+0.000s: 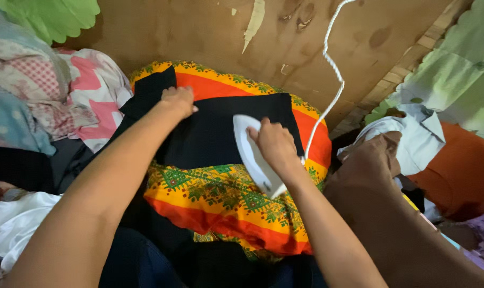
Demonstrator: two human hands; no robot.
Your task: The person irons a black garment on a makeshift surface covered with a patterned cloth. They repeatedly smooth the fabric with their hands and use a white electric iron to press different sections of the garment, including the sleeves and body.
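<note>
**Ironing a black garment on a bright patterned cloth**

Nearest the person, the orange, yellow and green patterned cloth [226, 197] covers the padded surface and spills down toward their lap. On the near part of that cloth, the right hand [274, 144] is closed around the handle of a white electric iron [255, 157], whose sole rests on the edge of a black garment [215, 133] spread across the cloth's middle. A white cord [332, 64] climbs from the iron's rear, up past the cloth's far right edge. Farther along the garment, toward the cloth's far left corner, the left hand [179, 101] lies flat with fingers curled down, pressing the fabric and gripping nothing. Left of the cloth sits a heap of pink and white printed laundry [87, 90]; right of it, a pale blue shirt [412, 138] on an orange fabric [460, 170]. Beyond the cloth rises a worn brown board wall [199, 32].
</note>
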